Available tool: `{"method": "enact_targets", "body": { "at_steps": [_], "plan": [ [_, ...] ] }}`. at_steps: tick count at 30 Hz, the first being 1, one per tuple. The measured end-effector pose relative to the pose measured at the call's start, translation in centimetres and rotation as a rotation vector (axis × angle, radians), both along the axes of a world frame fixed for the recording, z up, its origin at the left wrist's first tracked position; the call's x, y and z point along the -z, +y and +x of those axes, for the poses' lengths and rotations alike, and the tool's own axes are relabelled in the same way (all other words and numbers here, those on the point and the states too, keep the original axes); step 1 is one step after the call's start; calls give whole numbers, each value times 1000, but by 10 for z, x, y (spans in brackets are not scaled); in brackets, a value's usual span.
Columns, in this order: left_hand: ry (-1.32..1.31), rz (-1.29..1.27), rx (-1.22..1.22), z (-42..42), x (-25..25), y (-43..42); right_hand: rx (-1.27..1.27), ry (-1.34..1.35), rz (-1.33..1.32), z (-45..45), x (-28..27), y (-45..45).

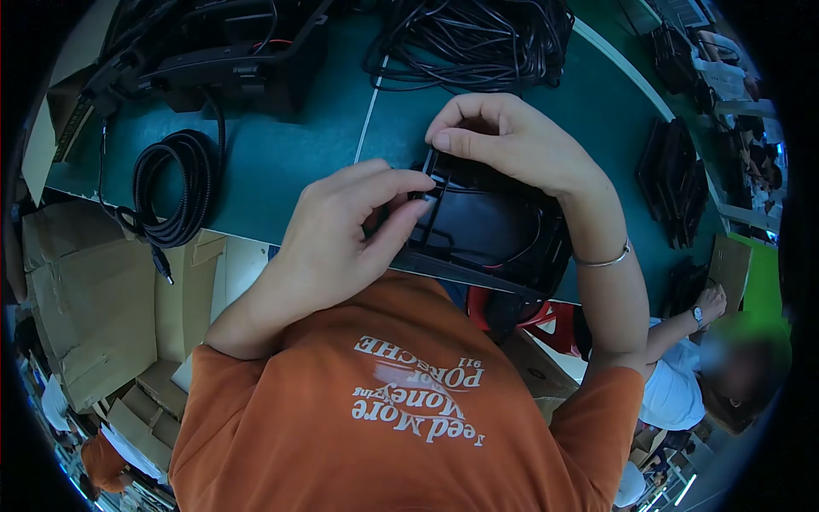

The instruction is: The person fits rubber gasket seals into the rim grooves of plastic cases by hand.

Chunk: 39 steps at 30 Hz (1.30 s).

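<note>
A black plastic case [486, 226] lies at the table's near edge, its inside facing up. Thin wires, one reddish, run along its inner floor. My left hand [341, 222] reaches in from the left, thumb and forefinger closed at the case's left rim; a small piece between the fingertips is too small to name. At the upper left corner of the case, my right hand [512, 141] curls over with thumb and forefinger pinched on the end of a thin black strip [429, 162]. The other fingers of the right hand are bent inward.
A coiled black cable [175, 183] with a plug hangs over the table edge. Behind lie a heap of black cables [478, 43] and larger black housings [230, 72]. Stacked black parts [671, 179] stand at right. Cardboard boxes [94, 290] are at left; a co-worker's hand [711, 300] is at right.
</note>
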<state>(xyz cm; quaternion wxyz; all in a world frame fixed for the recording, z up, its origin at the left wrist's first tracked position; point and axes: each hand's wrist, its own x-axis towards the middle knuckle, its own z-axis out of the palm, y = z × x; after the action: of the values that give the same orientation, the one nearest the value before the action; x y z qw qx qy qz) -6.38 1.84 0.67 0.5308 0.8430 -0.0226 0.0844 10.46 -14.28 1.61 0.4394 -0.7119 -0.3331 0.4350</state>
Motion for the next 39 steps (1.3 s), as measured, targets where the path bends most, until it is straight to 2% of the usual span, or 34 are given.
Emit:
{"method": "enact_targets", "body": {
  "at_steps": [12,15,20,28,30,31,33,35,39],
  "plan": [
    [-24,23,35,-1,-1,2,46,19,-120,-3,0,6],
    [-123,4,58,3,12,11,69,40,-69,-6,0,5],
    [-278,289,84,9,28,20,74,44,-49,-3,-6,-3],
    [-427,465,136,20,34,32,19,85,-38,0,2,-4],
    [-428,475,153,22,33,33,292,-328,132,-25,0,-9],
    [-478,457,153,22,32,33,348,-708,180,-41,-5,-17],
    [-520,442,149,22,36,35,315,-676,113,-80,-23,-31],
    [-606,353,295,25,45,41,237,-802,162,-108,-11,-37],
    [-528,358,407,24,45,49,225,-747,121,-127,4,-41]
  ]
}}
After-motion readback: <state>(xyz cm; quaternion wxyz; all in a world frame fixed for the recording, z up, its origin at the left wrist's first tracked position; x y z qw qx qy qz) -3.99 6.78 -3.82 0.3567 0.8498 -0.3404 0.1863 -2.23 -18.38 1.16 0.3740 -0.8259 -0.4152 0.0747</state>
